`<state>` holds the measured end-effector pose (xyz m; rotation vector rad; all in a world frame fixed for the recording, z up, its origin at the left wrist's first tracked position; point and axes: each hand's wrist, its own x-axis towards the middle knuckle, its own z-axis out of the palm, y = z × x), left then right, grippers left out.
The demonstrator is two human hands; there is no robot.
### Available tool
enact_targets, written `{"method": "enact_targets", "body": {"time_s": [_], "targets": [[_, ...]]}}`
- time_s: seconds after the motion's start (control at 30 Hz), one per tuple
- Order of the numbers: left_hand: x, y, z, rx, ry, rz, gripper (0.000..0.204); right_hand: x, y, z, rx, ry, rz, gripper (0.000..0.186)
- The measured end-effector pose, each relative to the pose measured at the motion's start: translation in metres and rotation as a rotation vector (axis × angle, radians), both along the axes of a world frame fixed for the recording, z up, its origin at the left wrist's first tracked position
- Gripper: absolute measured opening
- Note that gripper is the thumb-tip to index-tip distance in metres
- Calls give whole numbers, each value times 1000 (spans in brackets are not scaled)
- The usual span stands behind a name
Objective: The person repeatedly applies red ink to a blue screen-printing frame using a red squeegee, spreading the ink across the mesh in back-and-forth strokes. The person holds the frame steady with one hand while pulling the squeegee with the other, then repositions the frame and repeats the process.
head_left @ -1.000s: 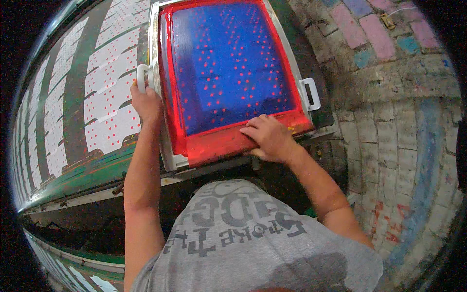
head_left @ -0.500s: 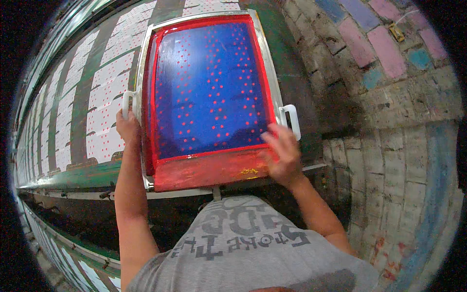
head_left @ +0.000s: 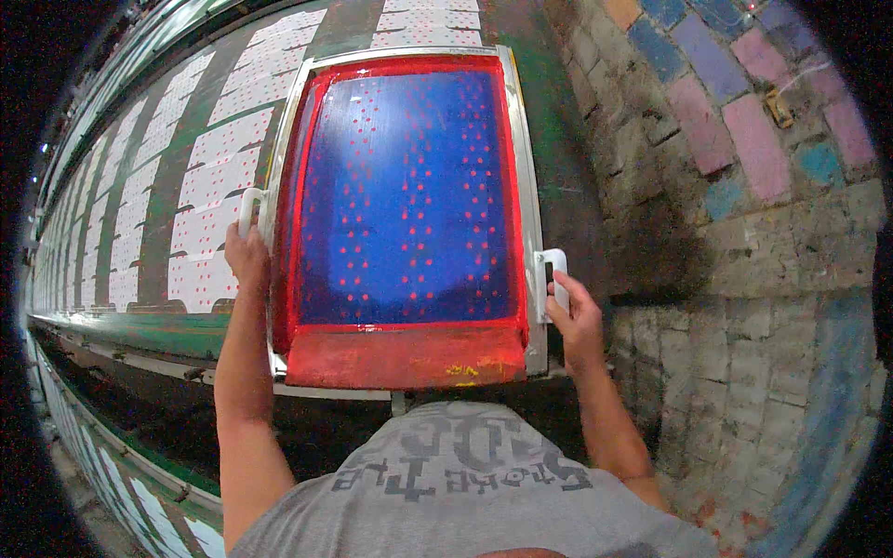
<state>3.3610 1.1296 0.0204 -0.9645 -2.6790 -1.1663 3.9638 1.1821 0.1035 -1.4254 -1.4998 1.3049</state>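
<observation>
Red-framed blue printing screen point(head_left: 405, 200) lay flat on tabletop point(head_left: 549, 139) near its front edge. Left hand point(head_left: 246, 259) closed round left handle point(head_left: 249, 206), right hand point(head_left: 577, 312) round right handle point(head_left: 554, 279), likely for level carrying.

White printed fabric panels point(head_left: 200, 186) lie in rows along a long green table point(head_left: 121, 321), beside a worn brick floor point(head_left: 744, 279) patched with pink and blue paint.
</observation>
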Motion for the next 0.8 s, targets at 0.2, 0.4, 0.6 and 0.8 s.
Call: {"method": "enact_targets", "body": {"time_s": [0.2, 0.4, 0.6, 0.8], "targets": [[-19, -6, -14, 44, -139, -50, 36, -1, -14, 46, 120, 50, 43, 52], [-5, 2, 16, 5, 49, -6, 49, 22, -1, 62, 371, 226, 36, 56], [76, 43, 54, 146, -150, -74, 49, 103, 41, 65, 330, 557, 10, 58], [210, 49, 101, 315, -523, -15, 33, 214, 94, 62, 406, 557, 133, 55]]}}
